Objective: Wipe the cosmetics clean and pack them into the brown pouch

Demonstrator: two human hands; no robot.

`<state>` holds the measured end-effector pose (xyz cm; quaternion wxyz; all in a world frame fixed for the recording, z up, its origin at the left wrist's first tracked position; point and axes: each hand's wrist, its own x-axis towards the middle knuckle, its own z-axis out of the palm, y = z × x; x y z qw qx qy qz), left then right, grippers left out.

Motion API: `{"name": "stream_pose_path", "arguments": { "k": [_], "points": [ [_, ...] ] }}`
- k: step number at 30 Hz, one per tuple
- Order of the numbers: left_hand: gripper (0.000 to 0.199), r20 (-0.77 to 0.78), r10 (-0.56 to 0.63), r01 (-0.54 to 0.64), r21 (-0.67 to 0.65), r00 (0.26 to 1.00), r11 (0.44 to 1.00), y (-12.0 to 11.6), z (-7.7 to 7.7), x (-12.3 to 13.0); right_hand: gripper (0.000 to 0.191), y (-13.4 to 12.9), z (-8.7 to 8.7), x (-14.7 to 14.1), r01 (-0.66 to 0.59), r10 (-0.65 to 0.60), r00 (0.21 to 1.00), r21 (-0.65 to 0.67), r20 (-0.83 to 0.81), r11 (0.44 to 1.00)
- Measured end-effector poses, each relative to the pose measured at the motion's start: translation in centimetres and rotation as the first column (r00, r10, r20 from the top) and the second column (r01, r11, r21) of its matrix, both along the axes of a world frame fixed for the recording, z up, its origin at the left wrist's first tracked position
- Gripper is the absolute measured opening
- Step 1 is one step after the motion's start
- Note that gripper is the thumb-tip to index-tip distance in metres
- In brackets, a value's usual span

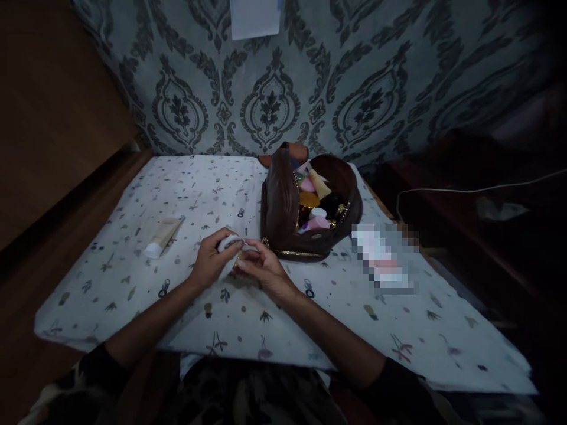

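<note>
My left hand [213, 258] is closed on a crumpled white cloth [227, 241], with the thumb pressed over it. Facing it, my right hand [268, 270] pinches a small object with a gold-coloured part [238, 261], mostly hidden by the fingers and the cloth. Both hands meet above the table. Just beyond them stands an unzipped brown bag [283, 203], packed with a yellowish tube [319, 184], a gold-lidded jar [309, 203], a pink-capped container [318, 224] and other small items.
A beige tube with a white cap [163, 237] lies left of my hands on the patterned white tablecloth [133, 295]. A blurred-out pale item [381, 257] is right of the bag. Wooden furniture [57, 118] borders the left side; a patterned wall [270, 88] stands behind.
</note>
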<state>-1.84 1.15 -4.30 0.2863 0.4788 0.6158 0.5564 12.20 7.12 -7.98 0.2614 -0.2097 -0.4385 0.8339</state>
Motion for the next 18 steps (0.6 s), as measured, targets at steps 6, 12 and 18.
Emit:
{"name": "stream_pose_path", "arguments": {
  "k": [6,12,18],
  "points": [
    [0.039,0.369,-0.035,0.072,-0.085,0.929,0.994,0.6,-0.5,-0.1,0.064,0.4,-0.2,0.7,-0.027,0.028,1.000,0.061,-0.005,0.998],
    [0.043,0.456,0.024,0.009,-0.070,0.890,0.998,0.7,-0.7,-0.2,0.075,0.4,0.0,0.6,-0.034,0.036,0.999,0.096,-0.018,0.995],
    [0.045,0.387,-0.020,0.045,-0.054,0.922,0.998,0.4,-2.0,-0.2,0.076,0.4,0.2,0.5,0.036,-0.035,0.999,0.150,-0.009,0.988]
  ]
}}
